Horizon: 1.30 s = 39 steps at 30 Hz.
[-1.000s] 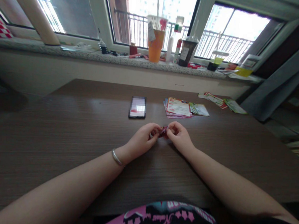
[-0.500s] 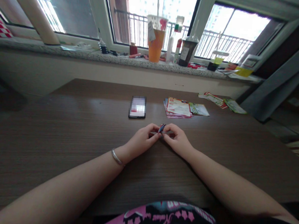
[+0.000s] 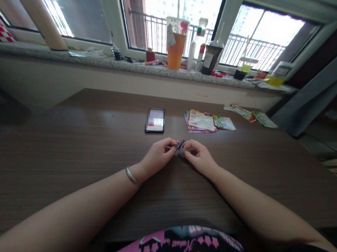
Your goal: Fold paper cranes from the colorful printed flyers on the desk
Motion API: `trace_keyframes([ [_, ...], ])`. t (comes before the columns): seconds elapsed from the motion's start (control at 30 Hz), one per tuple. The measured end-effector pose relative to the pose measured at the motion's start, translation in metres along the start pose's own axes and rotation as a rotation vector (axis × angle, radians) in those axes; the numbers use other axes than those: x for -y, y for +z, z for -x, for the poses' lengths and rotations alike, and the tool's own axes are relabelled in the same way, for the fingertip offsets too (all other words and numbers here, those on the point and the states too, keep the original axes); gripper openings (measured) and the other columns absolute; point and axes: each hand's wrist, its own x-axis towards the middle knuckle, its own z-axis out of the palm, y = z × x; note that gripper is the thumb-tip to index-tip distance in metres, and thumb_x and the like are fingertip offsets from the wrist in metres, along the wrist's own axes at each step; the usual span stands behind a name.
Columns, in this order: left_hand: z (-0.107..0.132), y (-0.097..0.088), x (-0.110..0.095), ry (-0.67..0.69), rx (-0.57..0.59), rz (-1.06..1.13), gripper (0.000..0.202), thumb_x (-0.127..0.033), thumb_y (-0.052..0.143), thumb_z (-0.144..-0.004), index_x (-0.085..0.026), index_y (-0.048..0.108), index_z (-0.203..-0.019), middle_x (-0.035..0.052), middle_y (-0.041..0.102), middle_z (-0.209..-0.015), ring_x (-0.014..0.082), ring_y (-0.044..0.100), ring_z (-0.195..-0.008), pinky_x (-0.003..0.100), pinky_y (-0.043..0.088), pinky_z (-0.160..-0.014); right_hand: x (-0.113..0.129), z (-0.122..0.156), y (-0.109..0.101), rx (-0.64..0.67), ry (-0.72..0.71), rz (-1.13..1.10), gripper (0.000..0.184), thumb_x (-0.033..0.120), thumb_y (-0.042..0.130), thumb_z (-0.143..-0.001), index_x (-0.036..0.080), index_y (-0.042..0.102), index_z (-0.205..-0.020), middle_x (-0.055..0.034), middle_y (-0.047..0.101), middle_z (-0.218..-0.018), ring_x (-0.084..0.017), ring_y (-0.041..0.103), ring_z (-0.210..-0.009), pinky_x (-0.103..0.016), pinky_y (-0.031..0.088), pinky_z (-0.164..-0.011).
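Note:
A small dark blue piece with touches of red and white (image 3: 180, 143) is pinched at the fingertips of both hands, just above the table. My left hand (image 3: 159, 153), with a silver bangle at its wrist, closes on it from the left. From the right, my right hand (image 3: 199, 155) grips it between thumb and fingers. Something pale and see-through shows faintly under the piece, between the thumbs. The piece is too small and too covered by fingers to tell its kind.
Beyond my hands lies a phone (image 3: 155, 120) with its screen lit. To its right are stacked printed cards (image 3: 201, 120) and several colourful paper strips (image 3: 264, 119). The windowsill (image 3: 104, 63) behind carries a tall orange drink cup (image 3: 175, 50), a dark cup (image 3: 211, 59) and bottles.
My left thumb and fingers have drawn back slightly to the left, and the gap between the two thumbs is wider. The small piece is tilted a little differently. My right hand stays almost still.

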Motion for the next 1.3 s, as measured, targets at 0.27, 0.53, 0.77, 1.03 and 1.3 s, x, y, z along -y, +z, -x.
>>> trace_keyframes([
  [0.27, -0.004, -0.001, 0.006, -0.136, -0.076, 0.192, 0.011, -0.024, 0.059, -0.075, -0.015, 0.063, -0.080, 0.0034, 0.069, -0.086, 0.0162, 0.062, -0.080, 0.029, 0.048, -0.077, 0.000, 0.000, 0.000, 0.013, 0.044, -0.087, 0.005, 0.024, 0.057, -0.076, 0.020, 0.054, -0.074, -0.0024, 0.063, -0.090, -0.017, 0.058, -0.087, -0.029, 0.047, -0.074],
  [0.53, -0.004, 0.000, 0.005, -0.217, -0.111, 0.444, 0.021, -0.033, 0.066, -0.075, -0.016, 0.055, -0.076, 0.0023, 0.067, -0.080, 0.0137, 0.063, -0.076, 0.027, 0.048, -0.076, -0.005, -0.005, -0.003, -0.090, 0.260, -0.458, 0.022, 0.030, 0.066, -0.069, 0.020, 0.047, -0.064, -0.0010, 0.065, -0.091, -0.014, 0.059, -0.076, -0.030, 0.051, -0.069],
  [0.77, -0.008, -0.003, 0.014, -0.247, -0.105, 0.599, 0.022, -0.033, 0.067, -0.073, -0.016, 0.055, -0.078, 0.0035, 0.068, -0.088, 0.0135, 0.064, -0.081, 0.027, 0.049, -0.078, -0.006, -0.007, -0.005, -0.196, 0.369, -0.606, 0.027, 0.031, 0.072, -0.063, 0.019, 0.047, -0.062, 0.0005, 0.066, -0.086, -0.014, 0.062, -0.076, -0.025, 0.052, -0.062],
  [1.03, -0.008, -0.002, 0.013, -0.262, -0.069, 0.592, 0.020, -0.031, 0.067, -0.073, -0.015, 0.056, -0.076, 0.0039, 0.067, -0.084, 0.0138, 0.064, -0.079, 0.030, 0.049, -0.082, -0.009, -0.009, -0.003, -0.192, 0.398, -0.551, 0.026, 0.032, 0.069, -0.063, 0.020, 0.046, -0.067, 0.0014, 0.064, -0.081, -0.014, 0.064, -0.070, -0.025, 0.053, -0.059],
  [1.3, -0.005, -0.001, 0.009, -0.230, -0.026, 0.426, 0.016, -0.027, 0.067, -0.072, -0.015, 0.057, -0.074, -0.0002, 0.063, -0.075, 0.0120, 0.059, -0.073, 0.025, 0.046, -0.074, -0.017, -0.008, -0.001, -0.028, 0.335, -0.221, 0.019, 0.037, 0.064, -0.071, 0.020, 0.054, -0.072, 0.0024, 0.061, -0.066, -0.012, 0.054, -0.058, -0.025, 0.044, -0.057],
])
